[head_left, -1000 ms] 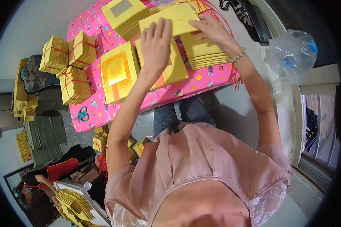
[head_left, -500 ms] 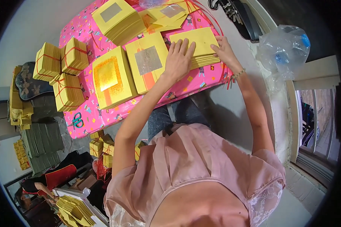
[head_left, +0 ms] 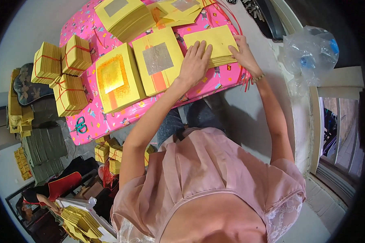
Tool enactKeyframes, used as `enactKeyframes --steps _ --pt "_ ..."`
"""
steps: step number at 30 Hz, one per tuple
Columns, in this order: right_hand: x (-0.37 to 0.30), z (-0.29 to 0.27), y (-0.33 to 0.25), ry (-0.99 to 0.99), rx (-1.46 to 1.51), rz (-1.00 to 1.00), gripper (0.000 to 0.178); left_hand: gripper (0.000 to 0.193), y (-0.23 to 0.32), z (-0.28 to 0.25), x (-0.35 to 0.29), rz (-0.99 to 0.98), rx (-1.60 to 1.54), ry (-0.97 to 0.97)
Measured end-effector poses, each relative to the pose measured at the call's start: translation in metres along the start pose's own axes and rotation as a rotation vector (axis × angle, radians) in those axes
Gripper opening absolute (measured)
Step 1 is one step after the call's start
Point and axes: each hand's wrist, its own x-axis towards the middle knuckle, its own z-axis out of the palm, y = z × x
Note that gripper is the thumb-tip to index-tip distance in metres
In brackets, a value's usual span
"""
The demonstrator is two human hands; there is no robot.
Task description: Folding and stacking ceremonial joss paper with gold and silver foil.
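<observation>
A low stack of folded yellow paper (head_left: 217, 40) lies at the right end of the table. My left hand (head_left: 196, 62) rests flat on its near left part, fingers stretched out and together across the top sheet. At its right edge is my right hand (head_left: 244, 54), with the thumb on top and the fingers curled round the far corner. Just left of the stack lies a pile of yellow paper with a silver square (head_left: 158, 60). Beyond that is another pile with a gold square on an orange patch (head_left: 112, 77).
A pink patterned cloth (head_left: 129, 115) covers the table. Red-tied yellow bundles (head_left: 71, 95) and green-handled scissors (head_left: 81, 125) sit at its left. A tall yellow paper pile (head_left: 125, 20) stands at the back. Clear plastic bags (head_left: 312, 52) hang right. Another person's arm (head_left: 48, 201) shows lower left.
The view has shifted slightly, so the table sits a little higher and further left. Both hands stay at the same stack, with barely any movement against it.
</observation>
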Motion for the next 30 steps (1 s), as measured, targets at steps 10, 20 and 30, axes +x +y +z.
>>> enactKeyframes --steps 10,20,30 --pt "0.007 0.019 -0.036 0.097 -0.94 -0.585 0.059 0.059 -0.004 0.006 -0.007 -0.012 0.007 -0.039" --pt "0.016 0.028 0.004 -0.057 -0.854 -0.571 0.057 0.065 0.0 0.003 -0.01 -0.054 -0.081 -0.067" --pt "0.025 0.013 -0.035 -0.2 -0.886 -0.399 0.058 0.05 -0.051 -0.09 -0.047 -0.223 -0.387 -0.012"
